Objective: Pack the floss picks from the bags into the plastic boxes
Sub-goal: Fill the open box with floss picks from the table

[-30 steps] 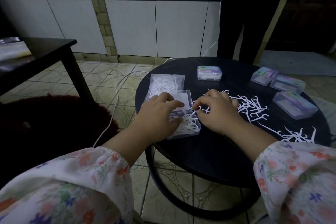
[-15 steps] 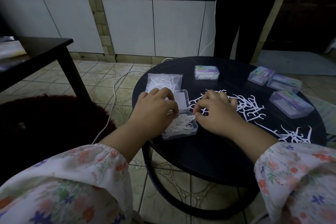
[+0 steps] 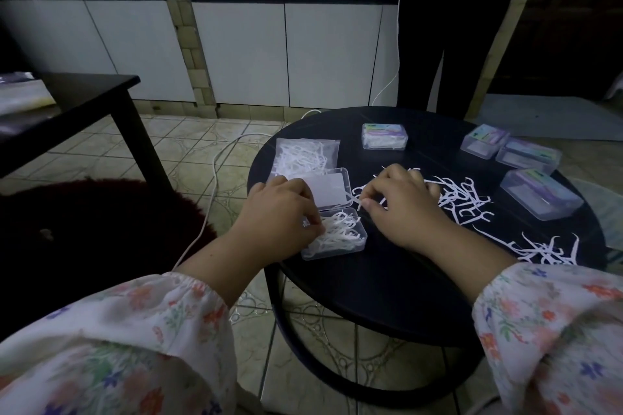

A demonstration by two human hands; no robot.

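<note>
Since half a second back, both hands have stayed close over the open box (image 3: 333, 234) at frame centre; the right has drawn a pick up from the loose pile. My left hand (image 3: 279, 212) curls over the box's left edge, fingertips down among the packed picks, steadying it; my right hand (image 3: 399, 207) pinches one floss pick (image 3: 356, 202) between thumb and forefinger, just above the box's right corner. Its hinged lid (image 3: 328, 190) lies flat behind; a bag of picks (image 3: 305, 155) sits beyond that, upper left of the round table (image 3: 387, 283). Loose picks (image 3: 462, 199) scatter right of centre; four closed boxes (image 3: 541, 194) stand further off. These picks look light, thin and springy, apt to tangle; best pinched by the handle, I judge.
</note>
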